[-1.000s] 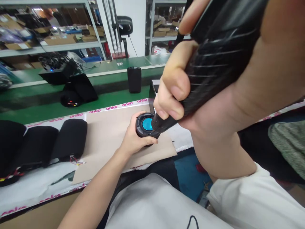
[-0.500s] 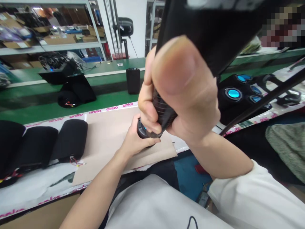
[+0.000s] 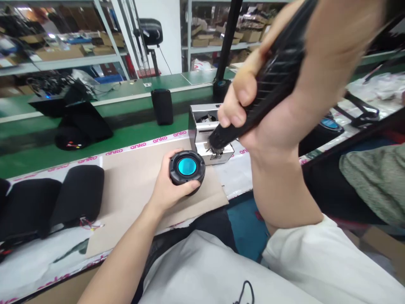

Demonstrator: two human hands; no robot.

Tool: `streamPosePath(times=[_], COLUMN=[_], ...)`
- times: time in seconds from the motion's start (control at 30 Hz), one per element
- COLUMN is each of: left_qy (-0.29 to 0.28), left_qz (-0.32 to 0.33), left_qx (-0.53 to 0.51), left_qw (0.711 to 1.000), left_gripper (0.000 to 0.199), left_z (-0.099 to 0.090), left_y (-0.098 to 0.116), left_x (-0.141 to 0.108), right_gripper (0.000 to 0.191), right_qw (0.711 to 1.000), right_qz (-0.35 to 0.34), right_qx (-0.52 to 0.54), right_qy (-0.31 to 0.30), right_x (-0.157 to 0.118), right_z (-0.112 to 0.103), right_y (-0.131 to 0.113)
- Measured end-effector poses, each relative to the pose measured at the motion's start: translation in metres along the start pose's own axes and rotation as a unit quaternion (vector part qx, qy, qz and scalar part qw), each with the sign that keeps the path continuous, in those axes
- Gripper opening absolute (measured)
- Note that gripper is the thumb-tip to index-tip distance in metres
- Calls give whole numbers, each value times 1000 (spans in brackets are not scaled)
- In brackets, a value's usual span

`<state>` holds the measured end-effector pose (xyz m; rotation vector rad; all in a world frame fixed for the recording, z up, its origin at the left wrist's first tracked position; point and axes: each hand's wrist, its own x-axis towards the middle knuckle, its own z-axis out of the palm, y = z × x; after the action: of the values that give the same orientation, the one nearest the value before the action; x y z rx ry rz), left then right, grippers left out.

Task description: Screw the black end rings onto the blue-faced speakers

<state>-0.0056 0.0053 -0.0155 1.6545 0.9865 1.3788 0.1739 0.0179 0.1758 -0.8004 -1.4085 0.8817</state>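
My left hand [image 3: 171, 181] is wrapped round a black round speaker [image 3: 198, 162] with a shiny blue centre, which faces up above a cardboard sheet [image 3: 129, 181]. High on the right, close to the camera, my right hand [image 3: 268, 88] grips a black power screwdriver [image 3: 272, 84] with a ribbed grip, tilted down to the left. The tool's lower end is over a metal box [image 3: 202, 137] with an open front, beyond the speaker. Small metal pieces show near that end, too unclear to name.
Black fabric-covered housings [image 3: 80, 194] with loose wires lie at the left. Another black housing [image 3: 162, 106] stands on the green bench [image 3: 126, 126] behind. Speakers with blue centres [image 3: 329, 123] are at the right; shelves [image 3: 72, 61] hold boxes.
My right hand has moved right and up with the screwdriver, uncovering the speaker and the metal box. My left hand still holds the speaker. The view has shifted slightly to the right.
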Motion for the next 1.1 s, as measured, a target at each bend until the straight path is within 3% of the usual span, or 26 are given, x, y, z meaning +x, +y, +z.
streamPosePath(times=[0.17,0.3,0.4,0.5,0.63,0.83,1.1], left_qy=[19,21,21,20,16,13,11], left_qz=[19,32,37,42,52,48,73], left_qx=[24,35,38,39,29,22,12], left_qw=[999,999,998,998,998,999,997], left_gripper=[90,90,89,90,87,87,83], left_z=[-1,-2,-2,-1,-1,-1,0], left_y=[-4,-6,-5,-4,-4,-6,-3], left_x=[0,1,2,2,0,-1,0], right_gripper=[65,61,63,67,60,52,56], right_qw=[999,990,987,990,993,983,985], right_qz=[11,-40,-68,-52,-14,-89,-93], right_qx=[4,48,78,85,87,62,83], right_qy=[53,126,125,97,73,150,116], right_x=[7,14,19,16,3,6,11], right_z=[-35,-34,-31,-32,-36,-33,-26], right_y=[56,106,128,135,127,111,127])
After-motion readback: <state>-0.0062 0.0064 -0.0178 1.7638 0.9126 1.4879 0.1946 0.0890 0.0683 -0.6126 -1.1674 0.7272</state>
